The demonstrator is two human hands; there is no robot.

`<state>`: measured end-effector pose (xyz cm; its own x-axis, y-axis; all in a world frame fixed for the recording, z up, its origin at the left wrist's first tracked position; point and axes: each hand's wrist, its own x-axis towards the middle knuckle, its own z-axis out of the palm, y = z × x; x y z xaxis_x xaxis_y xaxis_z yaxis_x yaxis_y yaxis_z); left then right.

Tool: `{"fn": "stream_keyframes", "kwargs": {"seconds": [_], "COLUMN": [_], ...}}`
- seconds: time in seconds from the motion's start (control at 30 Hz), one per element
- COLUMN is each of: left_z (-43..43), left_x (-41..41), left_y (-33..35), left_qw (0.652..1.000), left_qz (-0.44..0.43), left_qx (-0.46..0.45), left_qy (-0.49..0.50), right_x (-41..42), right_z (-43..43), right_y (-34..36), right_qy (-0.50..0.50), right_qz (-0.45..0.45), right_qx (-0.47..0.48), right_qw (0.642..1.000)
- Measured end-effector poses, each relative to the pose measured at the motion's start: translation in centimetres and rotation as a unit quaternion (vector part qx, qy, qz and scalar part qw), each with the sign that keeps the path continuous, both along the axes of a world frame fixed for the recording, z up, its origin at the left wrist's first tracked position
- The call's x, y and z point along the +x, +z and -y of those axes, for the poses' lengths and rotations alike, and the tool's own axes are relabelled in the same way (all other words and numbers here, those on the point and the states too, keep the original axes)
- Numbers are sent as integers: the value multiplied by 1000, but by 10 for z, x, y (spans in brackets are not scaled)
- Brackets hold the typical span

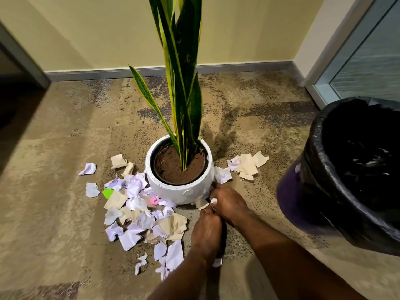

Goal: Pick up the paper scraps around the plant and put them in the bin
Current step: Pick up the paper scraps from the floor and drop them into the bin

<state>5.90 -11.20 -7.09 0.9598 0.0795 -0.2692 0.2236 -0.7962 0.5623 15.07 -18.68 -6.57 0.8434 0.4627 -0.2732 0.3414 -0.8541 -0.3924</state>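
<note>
Paper scraps [138, 215], head view: strewn over carpet [54, 169] left of and in front of white pot [179, 191] holding plant [184, 83]; smaller cluster right of pot. Right hand [226, 203] at pot base, fingers curled, pinching white scrap [213, 200]. Left hand [206, 229] just beside, fingertips toward beige scrap [202, 203]; grip impossible to tell. Bin [311, 191], black-lined, far right, apart from scraps.

**Both Hands Low and Close Together**

Both bare arms reach forward and down. The right hand [227, 202] curls its fingers [216, 191] round a white paper scrap [213, 200]. The left hand [206, 230] lies palm down, stretched forward, touching the right.
</note>
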Motion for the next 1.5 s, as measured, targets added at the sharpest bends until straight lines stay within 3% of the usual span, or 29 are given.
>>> {"fn": "stream_keyframes", "kwargs": {"seconds": [0.13, 0.33, 0.6, 0.9, 1.33, 1.5], "left_z": [-6, -17, -4, 6, -12, -17], "left_x": [-5, 5, 17, 9, -5, -5], "left_y": [2, 3, 1, 0, -2, 3], "left_qw": [999, 996, 987, 971, 987, 994], "left_qz": [5, 54, -59, -100, -17, -8], "left_qx": [33, -5, 149, 213, 152, 106], "left_qy": [-2, 64, 11, -49, -54, -25], "right_x": [3, 9, 16, 27, 25, 23], "right_z": [0, 16, 42, 24, 6, 2], "right_y": [0, 9, 4, -3, -26, -29], "right_qy": [7, -57, -141, -156, -121, -132], "right_qz": [33, 44, 72, 84, -3, 12], "right_qx": [-4, 27, 71, 4, 53, 37], "right_qw": [999, 997, 985, 984, 991, 991]}}
